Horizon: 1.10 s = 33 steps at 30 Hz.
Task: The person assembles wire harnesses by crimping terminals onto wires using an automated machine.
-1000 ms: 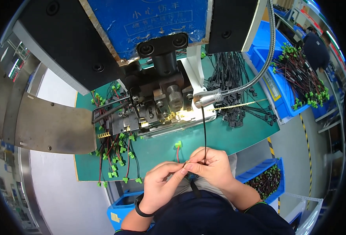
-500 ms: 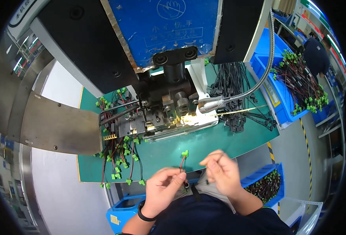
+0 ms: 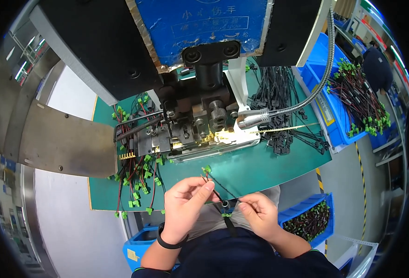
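Observation:
Over the green mat's front edge, my left hand (image 3: 186, 204) pinches a red-and-black wire harness (image 3: 216, 191) between thumb and fingers. A small green connector (image 3: 207, 169) stands at the harness's far end, just above those fingertips. From beside it a thin black wire (image 3: 225, 187) runs down to my right hand (image 3: 260, 213), whose thumb and forefinger pinch its end. Below the left fingers hangs a dark round part (image 3: 225, 204), with another green connector (image 3: 226, 214) under it. Beyond both hands is the brightly lit working area of a terminal crimping press (image 3: 209, 120).
Green-ended harnesses (image 3: 139, 180) lie on the mat (image 3: 186, 173) at left; black cables (image 3: 278, 97) are piled at right. A metal lamp (image 3: 253, 118) and terminal strip (image 3: 288, 129) flank the press. Blue bins (image 3: 332, 111) hold more harnesses. A person (image 3: 378, 69) is at far right.
My right hand has lowered slightly and now pinches the black wire, drawn out straight. The green connector has shifted left and away from me with my left fingers. The view has moved slightly.

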{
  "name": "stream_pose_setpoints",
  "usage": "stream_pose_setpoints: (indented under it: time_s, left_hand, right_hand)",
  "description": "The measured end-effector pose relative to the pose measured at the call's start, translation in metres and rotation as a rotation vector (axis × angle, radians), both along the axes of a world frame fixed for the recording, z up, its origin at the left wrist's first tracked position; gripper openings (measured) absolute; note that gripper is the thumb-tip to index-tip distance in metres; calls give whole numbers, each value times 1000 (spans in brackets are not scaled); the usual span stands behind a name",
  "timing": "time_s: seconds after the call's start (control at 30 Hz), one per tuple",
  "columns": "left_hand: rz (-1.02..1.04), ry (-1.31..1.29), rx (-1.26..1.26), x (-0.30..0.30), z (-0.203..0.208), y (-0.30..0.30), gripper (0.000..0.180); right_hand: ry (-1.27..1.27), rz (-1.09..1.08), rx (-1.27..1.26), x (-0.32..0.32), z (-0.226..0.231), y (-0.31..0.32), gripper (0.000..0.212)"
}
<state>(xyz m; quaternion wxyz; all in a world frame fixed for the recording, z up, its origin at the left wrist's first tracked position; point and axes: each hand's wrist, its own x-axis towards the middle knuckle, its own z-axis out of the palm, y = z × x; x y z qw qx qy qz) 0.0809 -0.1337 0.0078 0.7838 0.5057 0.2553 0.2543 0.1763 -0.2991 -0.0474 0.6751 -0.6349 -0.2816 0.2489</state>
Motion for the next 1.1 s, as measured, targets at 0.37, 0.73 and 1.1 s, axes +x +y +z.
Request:
stream_pose_setpoints:
  time_s: [0.37,0.73,1.1]
  left_hand:
    - [55,-20,-35,-3,1,-4,11]
    - [43,-28,67,3,3,-4,6]
    - [68,-46,232,21,7,-11,6]
  right_hand:
    - [241,280,-55,6,12,-2,14]
    - [-663,214,-116,28,61,37,18]
    - [100,108,144,30,54,64,10]
